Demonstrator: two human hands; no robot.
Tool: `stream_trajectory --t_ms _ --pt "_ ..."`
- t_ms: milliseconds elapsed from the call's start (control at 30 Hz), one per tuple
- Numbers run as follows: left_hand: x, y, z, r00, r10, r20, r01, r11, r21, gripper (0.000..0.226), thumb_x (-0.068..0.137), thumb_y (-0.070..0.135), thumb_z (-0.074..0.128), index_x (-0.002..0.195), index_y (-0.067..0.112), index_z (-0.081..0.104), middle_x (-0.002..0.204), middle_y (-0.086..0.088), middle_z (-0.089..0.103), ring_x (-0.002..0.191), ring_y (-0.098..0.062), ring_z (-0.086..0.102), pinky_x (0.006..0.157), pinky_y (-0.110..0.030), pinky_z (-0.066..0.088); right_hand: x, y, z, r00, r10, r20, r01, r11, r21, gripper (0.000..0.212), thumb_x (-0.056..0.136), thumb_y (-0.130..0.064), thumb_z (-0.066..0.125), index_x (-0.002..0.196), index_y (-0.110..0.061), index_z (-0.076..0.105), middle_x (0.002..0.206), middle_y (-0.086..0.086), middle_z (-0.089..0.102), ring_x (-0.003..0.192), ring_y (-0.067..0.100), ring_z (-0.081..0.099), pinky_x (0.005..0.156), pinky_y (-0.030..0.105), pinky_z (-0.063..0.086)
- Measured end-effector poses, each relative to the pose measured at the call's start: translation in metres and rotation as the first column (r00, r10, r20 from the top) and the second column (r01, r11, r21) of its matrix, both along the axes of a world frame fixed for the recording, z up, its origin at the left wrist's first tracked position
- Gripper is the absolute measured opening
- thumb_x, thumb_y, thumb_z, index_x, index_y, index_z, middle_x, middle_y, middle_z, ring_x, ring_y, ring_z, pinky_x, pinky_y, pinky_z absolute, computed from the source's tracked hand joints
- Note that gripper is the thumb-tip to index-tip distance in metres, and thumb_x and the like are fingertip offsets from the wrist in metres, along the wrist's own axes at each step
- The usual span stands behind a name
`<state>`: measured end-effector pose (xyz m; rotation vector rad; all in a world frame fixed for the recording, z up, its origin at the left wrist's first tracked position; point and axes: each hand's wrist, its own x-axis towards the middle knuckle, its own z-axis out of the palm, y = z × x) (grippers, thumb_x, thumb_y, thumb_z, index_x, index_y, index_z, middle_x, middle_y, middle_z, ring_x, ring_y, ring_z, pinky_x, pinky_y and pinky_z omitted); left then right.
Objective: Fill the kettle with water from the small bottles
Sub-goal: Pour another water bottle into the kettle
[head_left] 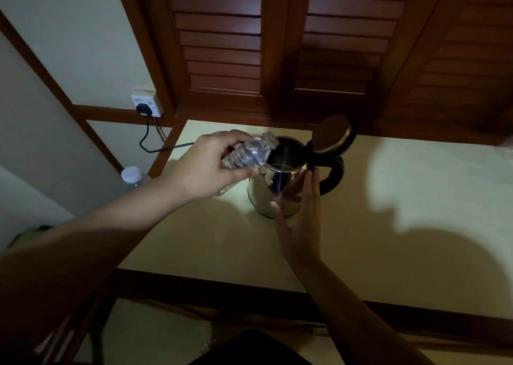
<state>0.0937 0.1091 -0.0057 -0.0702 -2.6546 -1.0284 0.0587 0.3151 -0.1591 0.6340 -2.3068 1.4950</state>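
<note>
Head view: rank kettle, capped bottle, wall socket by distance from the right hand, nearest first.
From the right hand:
1. kettle: right at the straight fingers, on the table, lid open.
2. capped bottle: off the table's left edge, beyond the left forearm.
3. wall socket: on the wall at far left, behind the table, with a black plug in it.

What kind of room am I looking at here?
Probably a hotel or guest room. A steel kettle stands with its lid open on a small cream table, wooden louvred doors stand behind it, and a plug sits in a wall socket.
</note>
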Motion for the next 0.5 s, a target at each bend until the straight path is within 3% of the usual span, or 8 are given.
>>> stream_trajectory --t_ms 67,167,333,500 --pt "-0.006 -0.004 0.001 0.999 -0.029 0.017 0.03 0.998 -0.063 0.054 0.079 0.035 0.086 0.127 0.021 0.066 0.11 0.007 0.071 0.092 -0.002 0.065 0.084 -0.026 0.055 0.0 -0.001 -0.001 1.0 -0.008 -0.015 0.008 1.0 0.0 0.094 0.099 -0.021 0.075 0.169 -0.019 0.012 0.179 0.008 0.011 0.165 0.024 0.016 0.13 0.038 0.03" --pt "-0.014 -0.011 0.001 0.998 -0.05 0.041 0.056 0.986 -0.158 0.057 0.079 0.04 0.085 0.129 0.021 0.065 0.112 0.002 0.07 0.099 -0.013 0.066 0.087 -0.04 0.055 -0.001 -0.001 -0.003 1.0 -0.007 -0.029 0.008 1.0 0.006 0.092 0.099 -0.02 0.075 0.168 -0.014 0.015 0.178 0.011 0.013 0.165 0.025 0.016 0.13 0.037 0.029" --pt "-0.023 -0.018 0.007 0.995 -0.086 0.058 0.098 0.964 -0.247 0.056 0.078 0.044 0.083 0.128 0.024 0.065 0.112 0.003 0.07 0.098 -0.016 0.067 0.083 -0.041 0.056 -0.002 -0.001 -0.005 0.999 -0.011 -0.042 0.011 1.0 0.002 0.093 0.098 -0.016 0.077 0.169 -0.012 0.016 0.178 0.01 0.014 0.165 0.027 0.017 0.127 0.051 0.036" --pt "-0.026 -0.02 0.013 0.993 -0.091 0.075 0.11 0.944 -0.311 0.056 0.078 0.045 0.082 0.128 0.027 0.064 0.112 0.004 0.069 0.097 -0.016 0.066 0.081 -0.039 0.056 -0.003 0.001 -0.004 0.999 -0.011 -0.033 0.011 1.0 0.009 0.092 0.099 -0.022 0.075 0.169 -0.017 0.015 0.178 0.007 0.014 0.165 0.023 0.016 0.129 0.045 0.032"
